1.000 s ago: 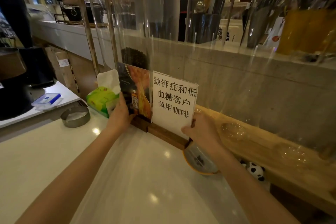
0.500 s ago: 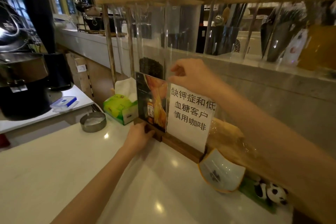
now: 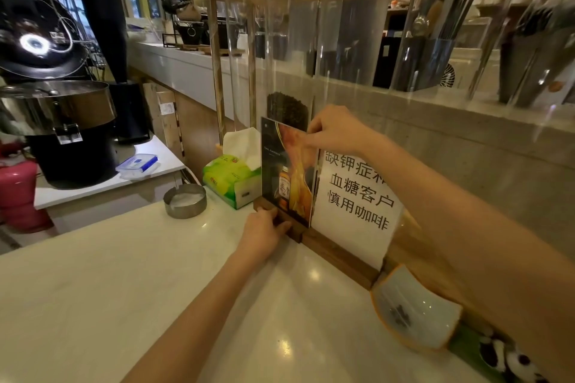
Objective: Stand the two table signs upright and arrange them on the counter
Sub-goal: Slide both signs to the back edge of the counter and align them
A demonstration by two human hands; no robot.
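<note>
from the head camera, both signs stand upright side by side at the back of the white counter (image 3: 130, 283): your left hand (image 3: 264, 232) pinches the wooden base of the picture sign (image 3: 284, 171), while your right hand (image 3: 337, 130) grips its top edge just beside the text sign (image 3: 354, 196). push too hard at the top and, by the look of it, the panel could tip or knock its neighbour and the tissue box (image 3: 231, 180) close by.
</note>
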